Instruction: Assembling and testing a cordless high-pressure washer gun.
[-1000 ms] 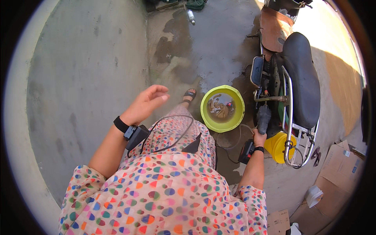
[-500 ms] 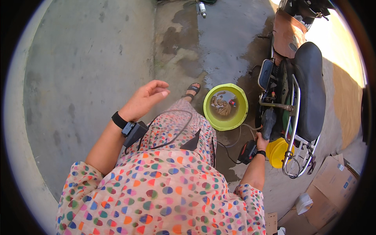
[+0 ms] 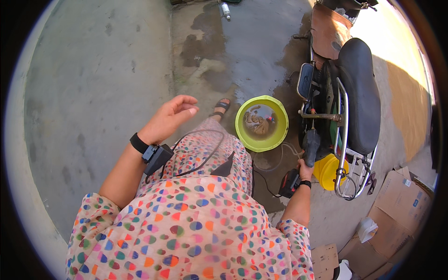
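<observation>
My left hand (image 3: 175, 116) hangs in the air over the lap of my patterned dress, fingers loosely curved and apart, holding nothing. Low on the right, beside the scooter, my right hand (image 3: 305, 169) is wrapped round the grip of a dark grey spray gun (image 3: 311, 145). The gun's thin lance points away from me, along the scooter's side. A clear hose (image 3: 285, 148) runs between the gun and the lime-green basin (image 3: 240, 133). Murky water and a brown cloth (image 3: 257, 125) are in the basin. A black and red block (image 3: 289, 183) sits by my right wrist.
The scooter (image 3: 357, 93), with black seat and chrome rack, stands close on the right. A yellow bucket (image 3: 326, 173) is beneath its rear. Flattened cardboard (image 3: 396, 205) lies at lower right. Wet concrete (image 3: 252, 51) and a bottle (image 3: 226, 10) are ahead.
The whole view has shifted slightly, so the basin, scooter and bottle appear further left and higher. Both hands keep the same pose, the right still gripping the spray gun.
</observation>
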